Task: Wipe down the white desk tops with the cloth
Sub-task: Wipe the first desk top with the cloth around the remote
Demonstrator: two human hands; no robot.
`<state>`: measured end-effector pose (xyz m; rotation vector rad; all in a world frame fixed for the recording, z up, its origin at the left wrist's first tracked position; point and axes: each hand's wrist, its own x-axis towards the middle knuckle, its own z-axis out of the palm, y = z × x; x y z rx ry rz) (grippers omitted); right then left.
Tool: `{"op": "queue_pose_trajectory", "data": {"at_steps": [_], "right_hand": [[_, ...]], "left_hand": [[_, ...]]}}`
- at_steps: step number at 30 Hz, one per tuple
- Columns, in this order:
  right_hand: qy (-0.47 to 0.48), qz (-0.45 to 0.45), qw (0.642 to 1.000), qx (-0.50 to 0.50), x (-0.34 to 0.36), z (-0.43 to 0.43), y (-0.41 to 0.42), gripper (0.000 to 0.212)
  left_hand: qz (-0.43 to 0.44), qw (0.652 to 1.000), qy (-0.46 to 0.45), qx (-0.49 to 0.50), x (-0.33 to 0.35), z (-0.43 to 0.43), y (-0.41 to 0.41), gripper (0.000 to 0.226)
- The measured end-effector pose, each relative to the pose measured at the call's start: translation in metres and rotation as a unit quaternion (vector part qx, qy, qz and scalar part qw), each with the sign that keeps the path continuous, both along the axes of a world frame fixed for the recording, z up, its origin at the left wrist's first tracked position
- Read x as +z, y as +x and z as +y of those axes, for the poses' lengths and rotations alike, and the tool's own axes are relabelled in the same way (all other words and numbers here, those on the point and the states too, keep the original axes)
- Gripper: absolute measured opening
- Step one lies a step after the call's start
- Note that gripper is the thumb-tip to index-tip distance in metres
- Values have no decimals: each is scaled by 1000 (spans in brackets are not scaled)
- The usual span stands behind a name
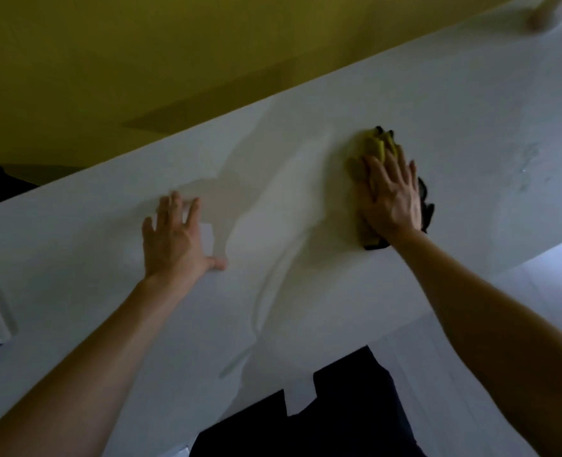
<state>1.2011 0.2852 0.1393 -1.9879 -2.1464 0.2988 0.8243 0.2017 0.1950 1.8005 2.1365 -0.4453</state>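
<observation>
a: start close in. what's nearest?

b: dark clothing [339,420] at the bottom edge, then both bare forearms reaching out over the white desk top [108,275]. pale floor [471,341] shows past the desk's near edge on the right.

a: and the hands?

b: the left hand [174,239] lies flat on the desk, fingers spread apart, thumb out to the side, holding nothing; it looks like a brace. the right hand [392,196] is pressed palm-down on the cloth [375,150], fingers splayed over it rather than clamped round it. the cloth is yellow with dark edging and sits bunched on the desk, sticking out beyond the fingertips and behind the palm.

a: how should the wipe go?

b: i'd say keep the palm flat so the cloth doesn't roll, overlap each pass, and lean weight on the left hand. a damp-looking sheen [273,199] spreads between the hands. faint marks [533,156] further right look unwiped, so work toward those.

a: beyond that?

b: the desk runs on to the upper right, where something blurred [542,16] rests; i can't tell what. behind the far edge stands a yellow wall [141,61]. the room is dim.
</observation>
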Motion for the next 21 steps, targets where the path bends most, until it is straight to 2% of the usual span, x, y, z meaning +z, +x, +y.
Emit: {"op": "queue_pose_trajectory", "data": {"at_steps": [2, 4, 5, 8, 10, 12, 14, 18, 21], "right_hand": [[-4, -2, 997, -72, -4, -2, 0, 60], [3, 8, 996, -90, -7, -28, -40, 61], [9, 24, 998, -62, -7, -51, -67, 59], [-14, 76, 990, 118, 4, -125, -128, 49], [-16, 80, 976, 204, 10, -140, -123, 52], [1, 44, 965, 260, 6, -122, -76, 60], [14, 17, 973, 229, 3, -95, -5, 62], [5, -3, 1000, 13, 0, -47, 147, 61], [9, 10, 1000, -27, -9, -59, 141, 61]], "left_hand": [[-18, 999, 31, -38, -2, -10, 8, 119], [-35, 996, 49, -61, -4, -21, 17, 103], [-40, 996, 48, -63, -3, -27, 23, 101], [-40, 997, 33, -58, 4, -43, 39, 107], [-31, 998, 13, -58, 11, -51, 53, 111], [-25, 998, -19, -46, 18, -56, 71, 117], [-29, 998, -44, -36, 22, -58, 94, 126], [-51, 996, -45, -53, 20, -70, 156, 146], [-49, 996, -37, -63, 15, -77, 193, 160]]}}
